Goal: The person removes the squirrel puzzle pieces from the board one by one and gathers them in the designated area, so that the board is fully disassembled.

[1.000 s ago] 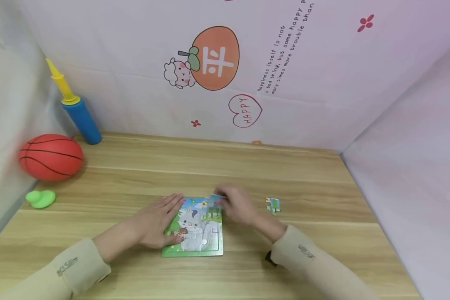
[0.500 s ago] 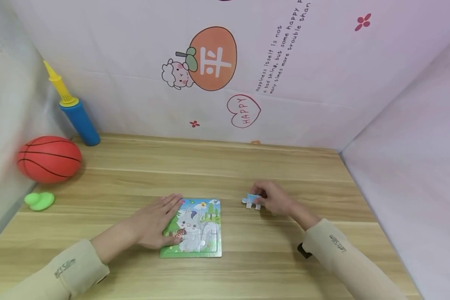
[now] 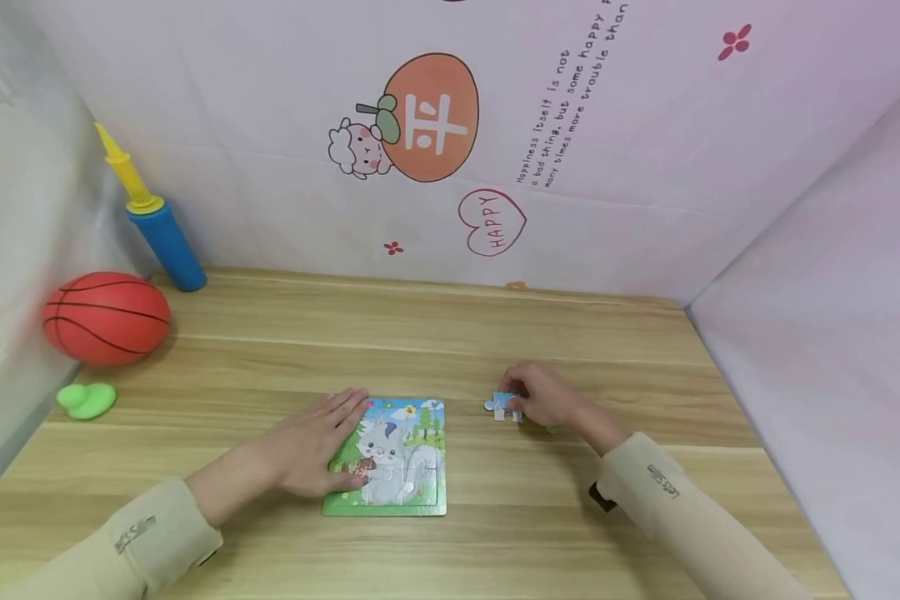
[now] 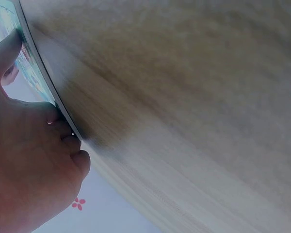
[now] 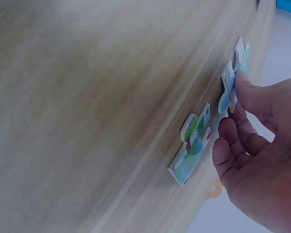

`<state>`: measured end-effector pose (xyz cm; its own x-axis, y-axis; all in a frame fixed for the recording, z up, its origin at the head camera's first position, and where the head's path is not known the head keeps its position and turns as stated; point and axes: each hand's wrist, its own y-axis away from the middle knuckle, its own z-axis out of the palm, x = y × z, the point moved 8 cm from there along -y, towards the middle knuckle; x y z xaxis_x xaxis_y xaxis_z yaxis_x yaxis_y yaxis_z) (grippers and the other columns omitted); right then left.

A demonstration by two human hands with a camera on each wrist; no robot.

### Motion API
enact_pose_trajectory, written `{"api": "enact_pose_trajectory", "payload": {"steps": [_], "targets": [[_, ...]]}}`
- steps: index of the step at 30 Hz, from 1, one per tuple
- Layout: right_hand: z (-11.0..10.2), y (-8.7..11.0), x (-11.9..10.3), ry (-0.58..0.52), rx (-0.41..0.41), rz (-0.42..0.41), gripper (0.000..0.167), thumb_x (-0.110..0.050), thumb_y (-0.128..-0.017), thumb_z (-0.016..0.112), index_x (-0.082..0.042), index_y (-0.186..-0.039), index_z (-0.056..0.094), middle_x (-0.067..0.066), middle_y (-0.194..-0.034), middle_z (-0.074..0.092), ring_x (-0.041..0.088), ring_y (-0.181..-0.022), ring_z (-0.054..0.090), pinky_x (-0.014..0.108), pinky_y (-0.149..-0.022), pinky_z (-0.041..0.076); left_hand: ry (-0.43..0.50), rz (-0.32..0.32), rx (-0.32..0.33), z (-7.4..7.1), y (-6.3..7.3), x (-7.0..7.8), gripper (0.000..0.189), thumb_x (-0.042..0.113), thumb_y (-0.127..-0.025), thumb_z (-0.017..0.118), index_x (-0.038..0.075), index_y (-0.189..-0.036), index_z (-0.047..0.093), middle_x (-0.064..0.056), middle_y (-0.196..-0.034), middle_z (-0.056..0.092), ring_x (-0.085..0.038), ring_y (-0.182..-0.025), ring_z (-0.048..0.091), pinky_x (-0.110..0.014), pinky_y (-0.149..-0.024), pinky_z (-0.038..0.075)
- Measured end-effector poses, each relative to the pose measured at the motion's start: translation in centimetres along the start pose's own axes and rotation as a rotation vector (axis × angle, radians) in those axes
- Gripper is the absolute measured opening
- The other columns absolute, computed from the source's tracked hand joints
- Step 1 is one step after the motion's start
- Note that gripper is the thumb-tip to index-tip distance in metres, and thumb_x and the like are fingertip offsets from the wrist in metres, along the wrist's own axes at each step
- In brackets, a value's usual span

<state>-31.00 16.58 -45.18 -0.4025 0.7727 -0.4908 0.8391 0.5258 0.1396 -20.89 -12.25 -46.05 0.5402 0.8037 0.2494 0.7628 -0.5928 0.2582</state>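
My left hand (image 3: 307,446) lies with extended fingers along the left side of a square jigsaw puzzle (image 3: 412,454), which pictures a grey squirrel-like animal. The left wrist view shows that hand at the edge of the puzzle board (image 4: 46,77). To the right of the board, my right hand (image 3: 546,396) pinches a light blue puzzle piece (image 3: 501,405) between thumb and fingers, just at the table surface. In the right wrist view the thumb presses on this piece (image 5: 226,90). A green and blue puzzle piece (image 5: 191,148) lies under the right hand, mostly hidden in the head view.
On the far left sit a red ball (image 3: 107,318) with black lines and a light green toy (image 3: 87,400). A blue and yellow hand pump (image 3: 167,242) leans in the back corner. Printed cloth (image 3: 607,233) closes off the back and sides of the wooden table (image 3: 307,317).
My right hand has carried the blue piece from the puzzle's top right corner rightward to the loose piece, now mostly covering that one. The left hand has kept its place.
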Motion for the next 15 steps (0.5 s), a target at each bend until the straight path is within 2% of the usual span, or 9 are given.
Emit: {"api": "enact_pose_trajectory", "payload": {"steps": [8,15], "targets": [[0.0,0.1,-0.2,0.045,0.019,-0.022,0.009,0.0,-0.092,0.075,-0.005,-0.097,0.071,0.006,-0.092,0.07,0.012,-0.081,0.059,0.024,-0.072,0.052,-0.008,0.003,0.009,0.0,-0.1,0.1,0.105,0.068,-0.095,0.056,-0.002,-0.164,0.02,-0.02,-0.175,0.014,-0.039,-0.164,0.017,-0.056,-0.134,0.022],[-0.1,0.2,-1.1,0.092,0.044,-0.031,0.015,0.003,-0.088,0.076,-0.006,-0.1,0.072,0.006,-0.096,0.069,0.015,-0.087,0.063,0.03,-0.079,0.059,-0.006,-0.017,-0.008,-0.2,0.0,0.2,0.104,0.066,-0.096,0.058,-0.002,-0.164,0.019,-0.019,-0.176,0.013,-0.038,-0.164,0.015,-0.056,-0.134,0.022]]}}
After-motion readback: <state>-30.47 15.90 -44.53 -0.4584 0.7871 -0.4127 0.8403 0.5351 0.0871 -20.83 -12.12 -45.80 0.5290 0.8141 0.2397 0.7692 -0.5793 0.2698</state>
